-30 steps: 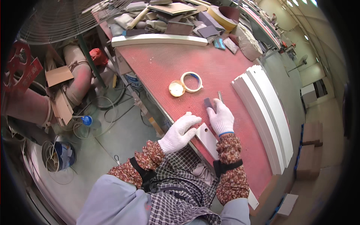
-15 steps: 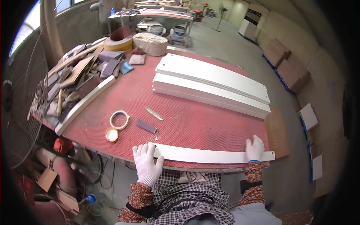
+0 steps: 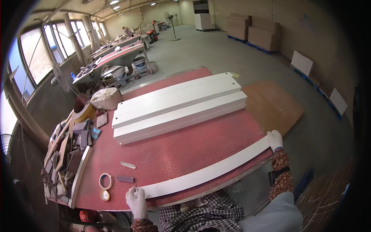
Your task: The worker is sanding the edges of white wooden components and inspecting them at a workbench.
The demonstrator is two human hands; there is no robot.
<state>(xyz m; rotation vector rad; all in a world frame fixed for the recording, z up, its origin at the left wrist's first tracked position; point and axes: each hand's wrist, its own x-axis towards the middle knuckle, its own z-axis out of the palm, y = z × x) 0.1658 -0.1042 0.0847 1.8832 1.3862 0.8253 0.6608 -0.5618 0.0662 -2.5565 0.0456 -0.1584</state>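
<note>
A long narrow white board (image 3: 208,169) lies along the near edge of the red textured tabletop (image 3: 170,154). Its left end is gripped by my gloved left hand (image 3: 137,202), fingers closed on it. At the opposite end, my gloved right hand (image 3: 275,140) is also closed around the board. Farther back rests a stack of wider white boards (image 3: 177,101) with dark holes near the ends. Left of the held board are a masking tape roll (image 3: 110,179), a smaller roll (image 3: 104,195), a dark sanding block (image 3: 125,179) and a pale flat knife-like tool (image 3: 128,165).
Scrap wood and blocks (image 3: 63,158) are heaped at the table's left, behind a white strip (image 3: 80,178). A yellow abrasive-like roll (image 3: 84,112) and a whitish bundle (image 3: 106,98) stand at the far left corner. A brown sheet (image 3: 274,102) lies beyond the right edge.
The view has swung right and upward. My right hand has moved from on top of the board to its right end, and my left fingers have closed on the left end.
</note>
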